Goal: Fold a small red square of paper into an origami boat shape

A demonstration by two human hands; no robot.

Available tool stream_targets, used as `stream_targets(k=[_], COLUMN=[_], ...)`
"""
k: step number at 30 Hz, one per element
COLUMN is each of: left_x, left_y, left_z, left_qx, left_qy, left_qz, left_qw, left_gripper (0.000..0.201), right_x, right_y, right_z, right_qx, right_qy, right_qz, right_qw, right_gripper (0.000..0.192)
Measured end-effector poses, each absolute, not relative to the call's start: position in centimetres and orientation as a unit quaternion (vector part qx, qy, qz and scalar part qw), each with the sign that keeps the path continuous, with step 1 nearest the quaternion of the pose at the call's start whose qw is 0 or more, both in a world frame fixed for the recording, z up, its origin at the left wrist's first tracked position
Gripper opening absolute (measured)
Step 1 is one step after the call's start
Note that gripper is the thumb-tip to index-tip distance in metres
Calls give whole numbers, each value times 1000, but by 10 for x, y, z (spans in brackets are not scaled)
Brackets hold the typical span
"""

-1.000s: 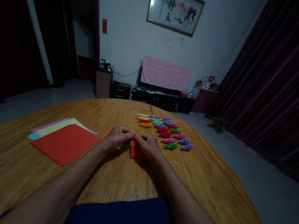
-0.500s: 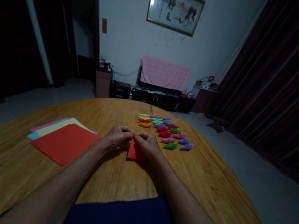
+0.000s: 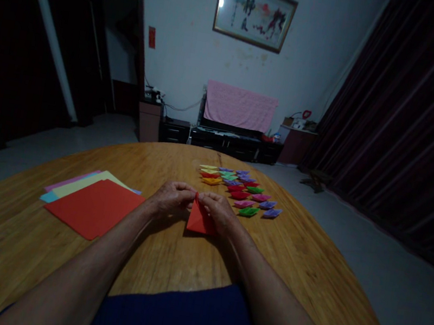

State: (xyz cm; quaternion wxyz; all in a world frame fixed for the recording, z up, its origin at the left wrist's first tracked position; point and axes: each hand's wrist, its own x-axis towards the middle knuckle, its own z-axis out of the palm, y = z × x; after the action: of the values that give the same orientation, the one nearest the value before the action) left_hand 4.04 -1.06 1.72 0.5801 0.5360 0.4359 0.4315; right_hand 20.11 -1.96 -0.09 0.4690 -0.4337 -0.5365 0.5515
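Dim room, round wooden table (image 3: 168, 264) before you, a dark curtain along the wall at 3 o'clock. Your left hand (image 3: 171, 198) and right hand (image 3: 217, 210) meet at the table's middle, fingertips pinched shut on the top corner of a folded red paper (image 3: 198, 220). It hangs below and between them, its lower edge resting on the wood. At 9 o'clock of your left hand lies a stack of coloured sheets (image 3: 91, 202); at 1 o'clock of your right sit rows of small folded paper pieces (image 3: 241, 189).
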Motion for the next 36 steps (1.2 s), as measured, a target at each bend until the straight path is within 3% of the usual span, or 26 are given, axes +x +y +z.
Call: stream_targets(k=[16,24,36], left_x=[40,35,34], left_y=[-14,-12,-18], left_z=[17,24,21], left_qx=[518,554,544], left_qy=[427,443,413], left_qz=[435,421,431], left_qw=[601,565,590], left_gripper=[10,18,16], right_x=[204,203,205], right_y=[-18,-15,-18], right_z=[-6,-6,-6], right_qx=[-426,-419,-379], right_qy=[-562,-584,-563], right_qz=[532,505,575], right_qw=[468,478,457], right_gripper=[34,26,27])
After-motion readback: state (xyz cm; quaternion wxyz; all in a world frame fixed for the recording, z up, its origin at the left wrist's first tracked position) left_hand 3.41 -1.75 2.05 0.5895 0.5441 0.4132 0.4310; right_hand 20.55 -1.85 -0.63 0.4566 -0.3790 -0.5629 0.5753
